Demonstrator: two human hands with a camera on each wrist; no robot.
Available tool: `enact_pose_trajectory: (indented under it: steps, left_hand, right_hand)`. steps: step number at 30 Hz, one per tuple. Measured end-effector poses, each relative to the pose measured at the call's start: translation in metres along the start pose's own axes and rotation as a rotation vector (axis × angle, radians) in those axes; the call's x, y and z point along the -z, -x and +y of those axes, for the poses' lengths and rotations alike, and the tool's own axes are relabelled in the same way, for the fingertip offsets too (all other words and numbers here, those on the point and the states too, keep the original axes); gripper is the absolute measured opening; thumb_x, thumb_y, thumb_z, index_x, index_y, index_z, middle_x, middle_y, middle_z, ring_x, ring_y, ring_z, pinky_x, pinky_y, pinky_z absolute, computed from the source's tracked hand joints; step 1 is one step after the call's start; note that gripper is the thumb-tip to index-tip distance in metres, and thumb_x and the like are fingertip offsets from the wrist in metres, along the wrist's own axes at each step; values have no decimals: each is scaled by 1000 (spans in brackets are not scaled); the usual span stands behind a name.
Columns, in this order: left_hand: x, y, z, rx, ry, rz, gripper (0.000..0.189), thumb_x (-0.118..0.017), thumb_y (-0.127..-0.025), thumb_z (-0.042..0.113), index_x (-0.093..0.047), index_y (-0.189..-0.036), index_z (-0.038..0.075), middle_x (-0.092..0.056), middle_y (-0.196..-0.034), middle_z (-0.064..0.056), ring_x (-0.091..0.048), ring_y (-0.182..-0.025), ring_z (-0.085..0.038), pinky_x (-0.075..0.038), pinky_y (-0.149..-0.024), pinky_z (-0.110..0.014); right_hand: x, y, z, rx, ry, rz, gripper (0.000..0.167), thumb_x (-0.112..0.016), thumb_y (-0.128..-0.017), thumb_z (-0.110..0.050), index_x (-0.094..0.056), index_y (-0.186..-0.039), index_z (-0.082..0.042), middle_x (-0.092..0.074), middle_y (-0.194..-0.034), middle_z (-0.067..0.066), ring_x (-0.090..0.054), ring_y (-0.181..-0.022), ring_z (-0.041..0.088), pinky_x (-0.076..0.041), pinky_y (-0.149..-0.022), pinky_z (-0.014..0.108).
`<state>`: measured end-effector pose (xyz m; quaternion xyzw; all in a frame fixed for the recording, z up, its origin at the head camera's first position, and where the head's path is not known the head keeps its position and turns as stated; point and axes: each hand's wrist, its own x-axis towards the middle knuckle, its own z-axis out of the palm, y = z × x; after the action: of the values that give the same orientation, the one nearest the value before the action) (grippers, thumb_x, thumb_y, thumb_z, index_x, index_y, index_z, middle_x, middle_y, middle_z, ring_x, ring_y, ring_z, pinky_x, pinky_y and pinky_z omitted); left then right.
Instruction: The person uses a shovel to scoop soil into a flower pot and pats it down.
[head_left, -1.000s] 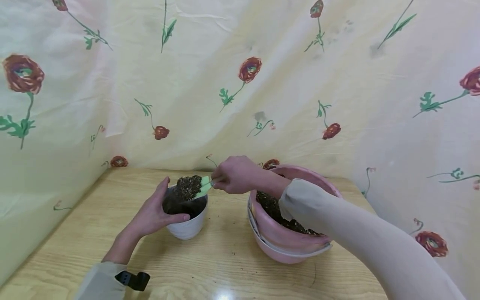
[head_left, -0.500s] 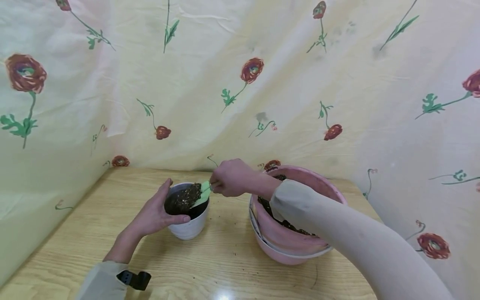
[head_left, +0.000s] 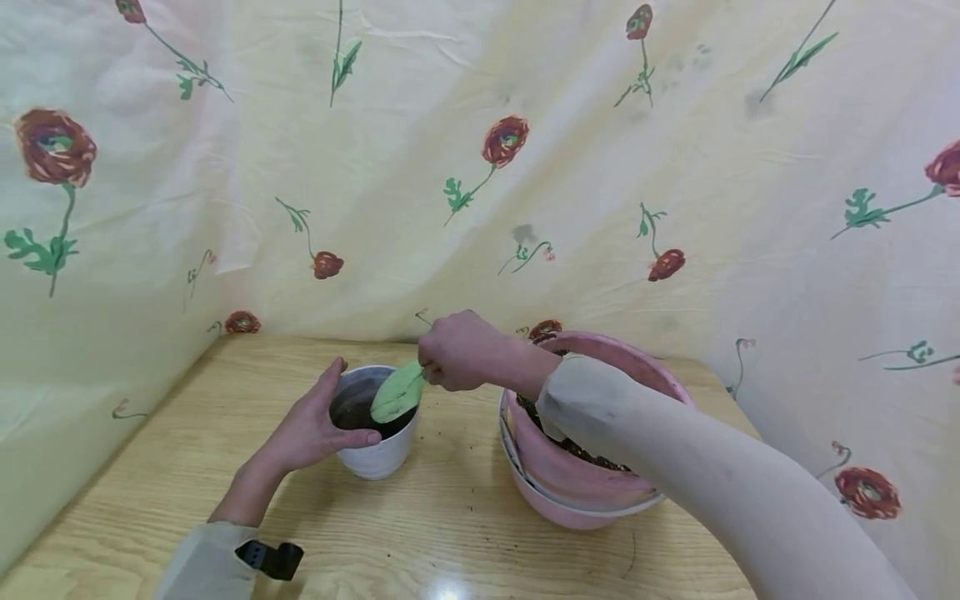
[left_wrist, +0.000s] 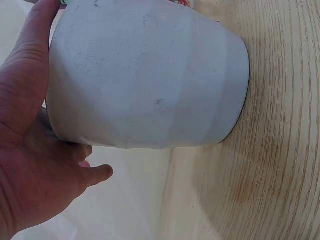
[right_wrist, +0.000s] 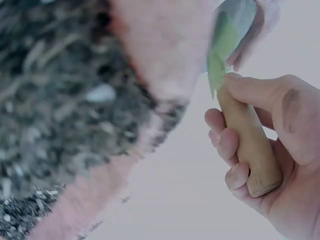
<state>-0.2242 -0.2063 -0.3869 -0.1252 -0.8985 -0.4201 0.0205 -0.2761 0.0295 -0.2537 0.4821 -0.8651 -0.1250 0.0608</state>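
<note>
A white flower pot (head_left: 377, 460) stands upright on the table at left, dark soil (head_left: 352, 415) inside it. My left hand (head_left: 311, 429) holds it at the rim, thumb on the near side and fingers round the far side; the left wrist view shows the pot's plain wall (left_wrist: 150, 75) close up. In my right hand (head_left: 461, 350) is a small garden trowel by its wooden handle (right_wrist: 252, 145), fingers wrapped round it. The trowel's light green blade (head_left: 399, 393) tilts down over the pot's opening, its bare back facing up.
Right of the pot is a pink basin (head_left: 585, 492) with potting soil (right_wrist: 65, 115) in it, partly hidden by my right arm. Soil crumbs lie scattered on the wooden table (head_left: 450, 533). Flowered cloth (head_left: 390, 208) hangs behind and at both sides.
The trowel, heaped with soil a second ago, has turned over, and its soil has dropped into the pot. My left hand has stayed on the pot.
</note>
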Motion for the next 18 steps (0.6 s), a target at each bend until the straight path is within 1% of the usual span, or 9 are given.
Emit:
enact_pose_trajectory:
  steps: [4, 7, 11, 13, 16, 18]
  left_hand:
    - [0, 0, 0, 2, 8, -1, 127, -84, -70, 46, 1, -154, 3, -12, -159, -19, -10, -144, -43, -18, -110, -63]
    - [0, 1, 1, -4, -4, 0, 125, -84, -71, 44, 0, -154, 3, -13, -159, -19, -11, -144, -43, -19, -110, -63]
    - [2, 2, 3, -29, -57, 14, 127, -84, -69, 48, -1, -154, 2, -11, -158, -22, -13, -143, -45, -20, -109, -64]
    - [3, 2, 5, -35, -88, 18, 129, -84, -68, 50, -1, -154, 2, -8, -158, -24, -12, -142, -46, -20, -109, -64]
    - [4, 2, 8, -40, -126, 23, 133, -84, -64, 54, -1, -154, 3, -5, -158, -26, -12, -142, -48, -20, -108, -65]
    - [3, 2, 10, -38, -138, 21, 135, -84, -63, 56, -1, -154, 3, -5, -158, -26, -12, -142, -47, -21, -108, -65]
  right_hand:
    - [8, 4, -2, 4, 26, -4, 34, -64, -83, -11, -42, -59, -21, -33, -57, -8, -33, -56, 10, -27, -48, 26]
    - [14, 9, -2, 6, 46, 0, 34, -64, -84, -13, -41, -60, -21, -35, -58, -8, -34, -56, 10, -28, -47, 26]
    - [24, 16, 2, 14, 55, 18, 36, -64, -84, -13, -39, -60, -21, -34, -58, -7, -33, -56, 11, -28, -48, 26]
    - [28, 19, 4, 12, 52, 18, 36, -64, -84, -12, -39, -60, -21, -33, -58, -7, -33, -56, 11, -28, -48, 26]
    - [35, 24, 7, 6, 46, -3, 34, -64, -85, -13, -42, -61, -22, -36, -58, -8, -34, -56, 10, -29, -48, 26]
    - [38, 27, 8, 1, 40, -13, 32, -66, -86, -15, -46, -62, -23, -40, -59, -9, -37, -56, 10, -32, -48, 26]
